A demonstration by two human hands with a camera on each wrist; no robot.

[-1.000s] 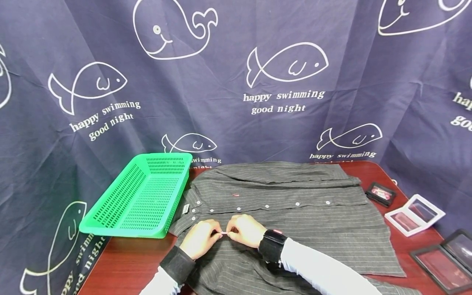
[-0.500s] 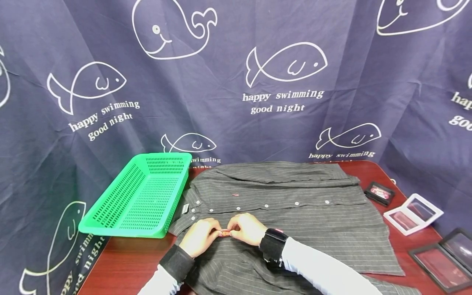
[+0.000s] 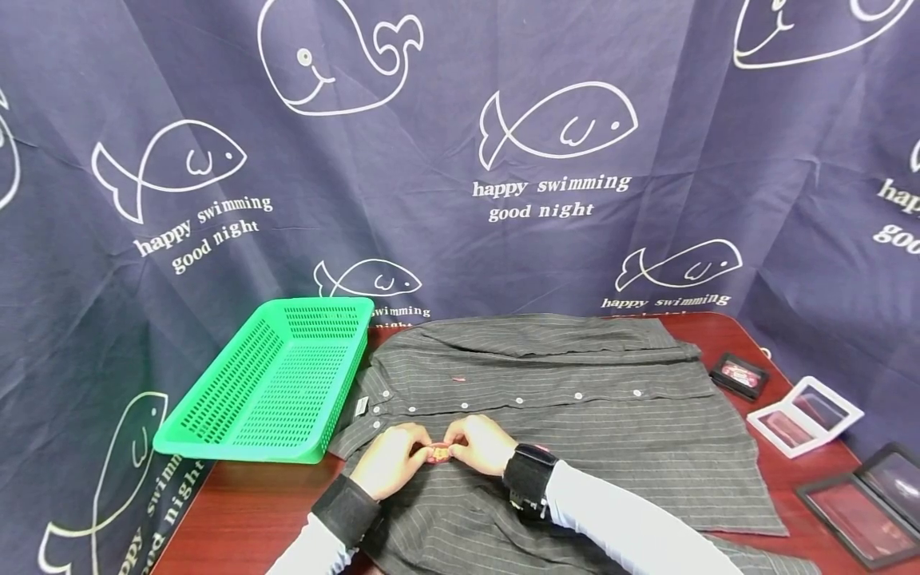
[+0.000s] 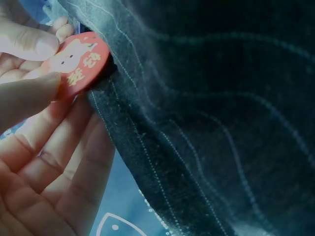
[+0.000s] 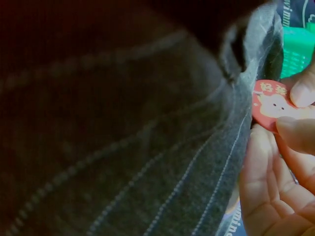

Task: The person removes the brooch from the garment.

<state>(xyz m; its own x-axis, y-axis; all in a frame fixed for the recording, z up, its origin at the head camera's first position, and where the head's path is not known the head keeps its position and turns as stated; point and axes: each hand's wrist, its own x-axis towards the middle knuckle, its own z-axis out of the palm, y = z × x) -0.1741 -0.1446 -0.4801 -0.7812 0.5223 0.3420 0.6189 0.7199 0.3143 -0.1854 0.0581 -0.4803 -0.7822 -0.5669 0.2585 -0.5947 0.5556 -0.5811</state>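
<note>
Item: red badge (image 3: 439,454), pinched by my left hand (image 3: 389,461) and right hand (image 3: 483,446) at the striped shirt (image 3: 575,415) front edge; pinning under way, next needs a steady push through cloth.

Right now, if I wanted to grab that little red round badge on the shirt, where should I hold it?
Pinch the red badge by its rim, thumb on one edge and finger on the opposite one, as the left hand and right hand do now. It is flat and thin, and its far edge sits against the striped shirt, so coming from the open side away from the cloth looks easiest.
</note>
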